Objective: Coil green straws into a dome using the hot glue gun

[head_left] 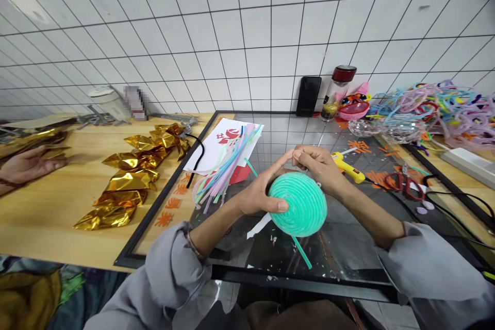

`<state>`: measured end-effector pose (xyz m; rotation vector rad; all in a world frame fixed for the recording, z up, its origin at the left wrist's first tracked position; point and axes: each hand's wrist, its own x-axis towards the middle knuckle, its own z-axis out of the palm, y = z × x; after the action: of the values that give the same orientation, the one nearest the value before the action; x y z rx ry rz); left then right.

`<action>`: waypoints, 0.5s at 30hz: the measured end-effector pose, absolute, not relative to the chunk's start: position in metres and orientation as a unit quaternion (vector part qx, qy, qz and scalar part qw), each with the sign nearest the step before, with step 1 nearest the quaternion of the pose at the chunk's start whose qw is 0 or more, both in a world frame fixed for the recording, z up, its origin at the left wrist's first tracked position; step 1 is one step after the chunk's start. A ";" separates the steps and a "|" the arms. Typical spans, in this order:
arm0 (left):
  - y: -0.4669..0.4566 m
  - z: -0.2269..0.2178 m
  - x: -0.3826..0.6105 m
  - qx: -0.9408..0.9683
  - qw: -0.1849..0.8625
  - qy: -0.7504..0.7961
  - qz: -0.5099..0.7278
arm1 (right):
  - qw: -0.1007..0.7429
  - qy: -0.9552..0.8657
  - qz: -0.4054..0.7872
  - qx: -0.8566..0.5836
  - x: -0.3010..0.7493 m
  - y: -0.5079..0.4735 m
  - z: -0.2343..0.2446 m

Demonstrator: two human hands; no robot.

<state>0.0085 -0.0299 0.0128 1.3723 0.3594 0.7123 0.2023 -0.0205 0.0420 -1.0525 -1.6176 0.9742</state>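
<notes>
A round turquoise-green disc [303, 206], coiled in rings from what looks like pipe cleaner, is held up over the dark glass panel. My left hand [263, 191] grips its left side, thumb on the front face and index finger stretched to the top edge. At that edge my right hand [315, 162] is closed in a pinch, meeting the left fingertip; whatever lies between the fingers is hidden. Below the disc a straight green stick [301, 252] sticks out, and another green piece [251, 167] shows behind my left hand.
Pastel pipe cleaners [228, 165] lie on white paper [211, 139]. A yellow glue gun [348, 167], red-handled scissors [406, 183], a phone [308, 96] and a jar [334, 100] stand or lie beyond my right hand. Gold foil [131, 180] and another person's hand [33, 165] are at left.
</notes>
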 end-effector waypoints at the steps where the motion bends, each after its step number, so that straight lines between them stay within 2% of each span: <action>1: -0.030 0.013 0.009 0.614 0.704 0.157 0.322 | 0.479 -0.643 0.415 -0.429 0.203 -0.020 0.040; 8: -0.036 0.018 0.013 0.601 0.717 0.159 0.317 | 0.518 -0.607 0.404 -0.448 0.214 -0.018 0.032; 15: -0.034 0.019 0.023 0.500 0.748 0.214 0.381 | 0.583 -0.527 0.375 -0.491 0.227 -0.028 0.026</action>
<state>0.0226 -0.0344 0.0186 1.0929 0.4679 0.8330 0.2271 -0.0281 0.0256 -1.1464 -1.2315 0.8761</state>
